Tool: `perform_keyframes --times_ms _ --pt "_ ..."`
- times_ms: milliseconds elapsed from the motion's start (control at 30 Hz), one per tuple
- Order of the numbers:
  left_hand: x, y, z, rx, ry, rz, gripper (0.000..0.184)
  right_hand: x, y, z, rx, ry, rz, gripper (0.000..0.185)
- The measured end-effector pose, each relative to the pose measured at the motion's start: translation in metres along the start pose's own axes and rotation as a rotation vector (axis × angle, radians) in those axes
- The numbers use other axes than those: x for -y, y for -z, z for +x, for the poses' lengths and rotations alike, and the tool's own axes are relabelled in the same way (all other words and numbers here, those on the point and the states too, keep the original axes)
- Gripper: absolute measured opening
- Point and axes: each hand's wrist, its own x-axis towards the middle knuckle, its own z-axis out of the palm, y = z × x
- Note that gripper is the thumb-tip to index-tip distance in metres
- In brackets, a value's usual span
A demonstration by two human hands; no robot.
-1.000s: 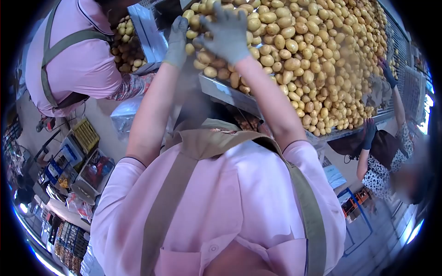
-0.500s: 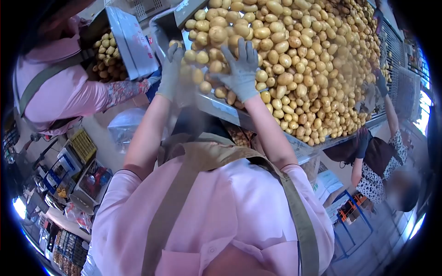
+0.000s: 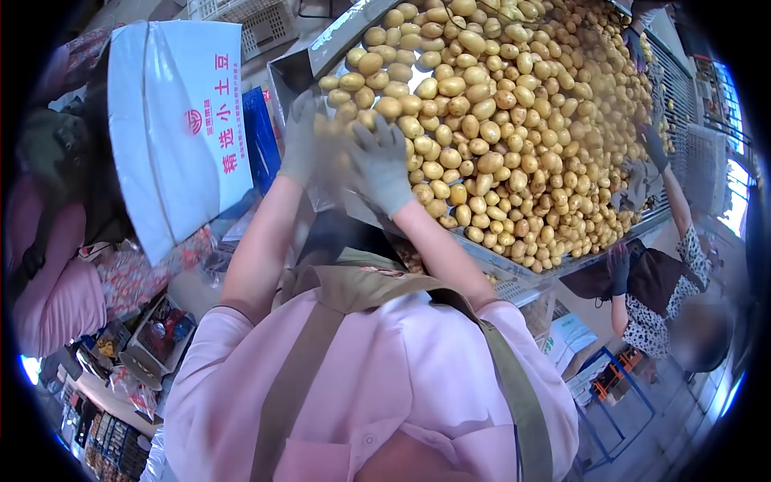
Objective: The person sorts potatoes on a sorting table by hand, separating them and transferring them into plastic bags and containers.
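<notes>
A large heap of small yellow potatoes (image 3: 498, 136) covers a metal-edged table (image 3: 337, 36). My left hand (image 3: 299, 136), in a grey glove, is at the near left corner of the table, its fingers partly smeared. Close beside it on the right, my right hand (image 3: 377, 165), also gloved in grey, rests at the edge of the heap with its fingers apart, touching potatoes. A blurred patch between the two hands hides what lies there.
A person on the left holds a white printed box (image 3: 181, 128) beside the table. Another person's gloved hands (image 3: 654, 149) are at the table's right side. A blue metal frame (image 3: 614, 410) stands at the lower right, and a crate (image 3: 161, 337) at the lower left.
My hands have moved closer together, the right one shifting left toward the table corner. The person on the left has brought the white box nearer, and it now shows its printed side.
</notes>
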Motion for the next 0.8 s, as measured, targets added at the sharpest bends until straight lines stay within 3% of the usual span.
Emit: perform_keyframes --times_ms 100,167,233,300,333,367,400,433,533,600,700,733,800 --pt "0.016 0.009 -0.020 0.116 0.268 -0.220 0.058 -0.006 0.018 -0.044 0.010 -0.140 0.016 0.056" --pt "0.020 0.017 -0.036 0.135 0.419 -0.101 0.060 -0.019 0.043 -0.057 0.113 -0.371 0.009 0.057" --pt "0.017 0.025 -0.052 -0.003 0.255 0.118 0.062 -0.052 0.023 -0.085 -0.170 -0.384 -0.096 0.067" --pt "0.016 0.033 -0.076 -0.128 0.101 0.339 0.065 -0.071 0.030 -0.067 -0.223 -0.377 -0.109 0.074" --pt "0.034 0.019 -0.091 -0.152 0.260 0.386 0.076 -0.077 0.028 -0.049 -0.214 -0.325 -0.081 0.074" --pt "0.065 0.006 -0.107 -0.022 0.392 0.300 0.070 -0.079 0.028 -0.029 -0.207 -0.276 -0.052 0.074" --pt "0.100 -0.005 -0.121 0.108 0.523 0.213 0.065 -0.069 0.034 -0.006 -0.063 -0.315 -0.151 0.083" --pt "0.119 -0.008 -0.128 0.237 0.654 0.125 0.061 -0.058 0.035 0.012 -0.098 -0.294 -0.200 0.072" --pt "0.099 0.002 -0.117 0.369 0.626 0.284 0.049 -0.031 0.012 0.034 0.043 -0.222 -0.160 0.061" --pt "0.085 0.011 -0.112 0.347 0.637 0.302 0.044 -0.010 0.018 0.027 0.116 -0.138 -0.158 0.058" --pt "0.084 0.023 -0.122 0.316 0.675 0.328 0.044 -0.007 0.020 -0.011 0.131 -0.092 0.009 0.053" --pt "0.088 0.030 -0.124 0.304 0.683 0.335 0.046 -0.010 0.015 -0.033 0.053 -0.090 -0.063 0.055" --pt "0.088 0.043 -0.131 0.261 0.748 0.289 0.047 -0.013 0.043 -0.060 0.047 -0.178 -0.024 0.055"
